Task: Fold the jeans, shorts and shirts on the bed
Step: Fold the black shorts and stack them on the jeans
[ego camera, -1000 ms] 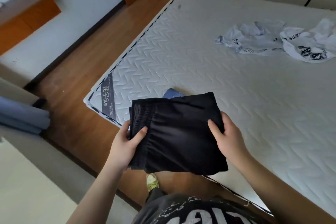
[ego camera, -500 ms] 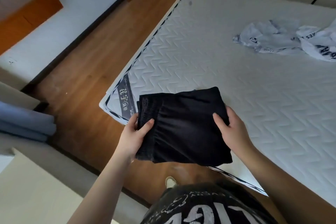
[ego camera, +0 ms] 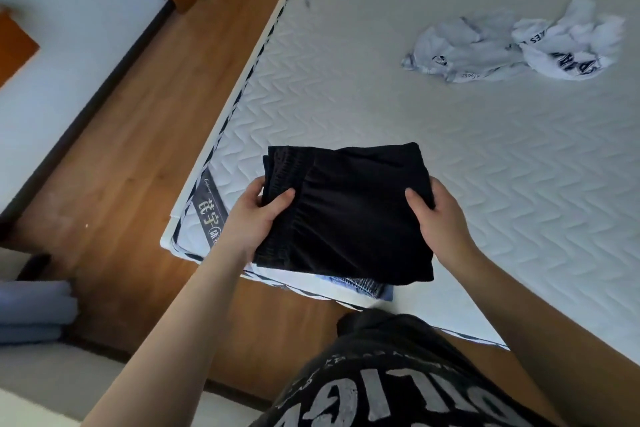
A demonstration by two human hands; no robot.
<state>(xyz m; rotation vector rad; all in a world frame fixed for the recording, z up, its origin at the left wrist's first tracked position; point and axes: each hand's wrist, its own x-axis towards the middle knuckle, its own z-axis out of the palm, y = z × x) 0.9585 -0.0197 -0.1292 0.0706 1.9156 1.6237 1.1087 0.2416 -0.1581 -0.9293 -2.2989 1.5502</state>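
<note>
At 9 o'clock in the view a wooden floor (ego camera: 138,135) runs along the bed, and at about 8 o'clock a stack of folded blue fabric (ego camera: 34,312) lies at the frame's edge. The left hand (ego camera: 254,218) grips the waistband side of the folded black shorts (ego camera: 349,215): its thumb lies on top of the gathered elastic and its fingers curl under the cloth, so the hand pinches the edge. The shorts sit at the centre of the view, folded into a rough square, held over the near corner of the quilted mattress (ego camera: 485,184), just beside the grey brand label (ego camera: 209,215) sewn onto that corner. Whether the shorts rest on something below or hang slightly above it cannot be told. Under their lower edge, at 6 o'clock from them, a strip of blue denim, the folded jeans (ego camera: 363,286), peeks out on the mattress edge. The right hand (ego camera: 440,218) holds the opposite side of the shorts the same way, thumb pressed on top and fingers wrapped beneath. At 1 o'clock, well apart from the hands, two crumpled white shirts (ego camera: 512,45) with dark printed lettering lie unfolded, touching each other on the mattress.
</note>
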